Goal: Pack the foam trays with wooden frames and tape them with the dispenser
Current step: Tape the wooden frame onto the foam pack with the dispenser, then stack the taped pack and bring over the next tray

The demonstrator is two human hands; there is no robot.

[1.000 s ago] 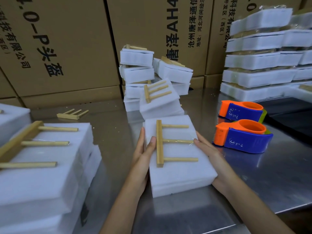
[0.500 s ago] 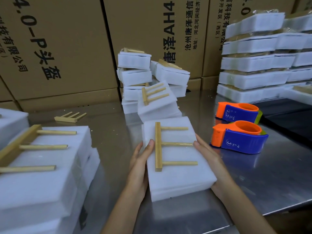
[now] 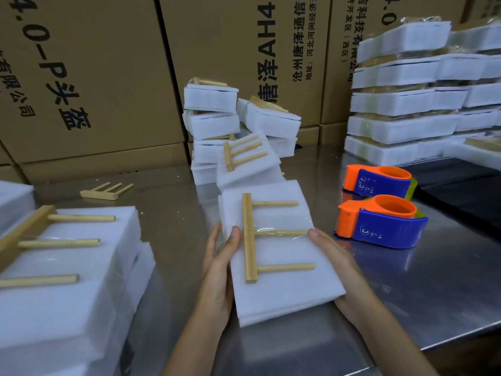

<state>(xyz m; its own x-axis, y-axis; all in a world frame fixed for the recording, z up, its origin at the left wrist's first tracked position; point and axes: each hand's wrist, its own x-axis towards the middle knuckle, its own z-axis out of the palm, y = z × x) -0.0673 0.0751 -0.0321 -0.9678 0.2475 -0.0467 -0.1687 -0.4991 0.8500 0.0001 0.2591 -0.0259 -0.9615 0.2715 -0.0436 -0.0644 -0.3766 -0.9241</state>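
Observation:
A white foam tray (image 3: pixel 284 291) lies on the steel table in front of me with a wooden frame (image 3: pixel 250 237) on top, its three pegs pointing right. A strip of clear tape crosses the middle peg. My left hand (image 3: pixel 221 264) grips the tray's left edge, thumb on top beside the frame's bar. My right hand (image 3: pixel 336 259) holds the right edge, thumb at the end of the taped peg. Two orange and blue tape dispensers stand to the right, the nearer dispenser (image 3: pixel 379 222) a short gap from my right hand, the farther dispenser (image 3: pixel 379 181) behind it.
A pile of foam trays (image 3: pixel 67 294) with frames on top fills the left. A leaning stack of packed trays (image 3: pixel 230 131) stands behind. Taped white packs (image 3: pixel 406 104) are stacked at the back right. A loose frame (image 3: pixel 107 191) lies on the steel table (image 3: pixel 433 294). Cardboard boxes (image 3: pixel 95 77) wall the back.
Both hands keep their hold on the tray's sides. The tray sits a little nearer and lower in view, with my thumbs shifted slightly along its edges.

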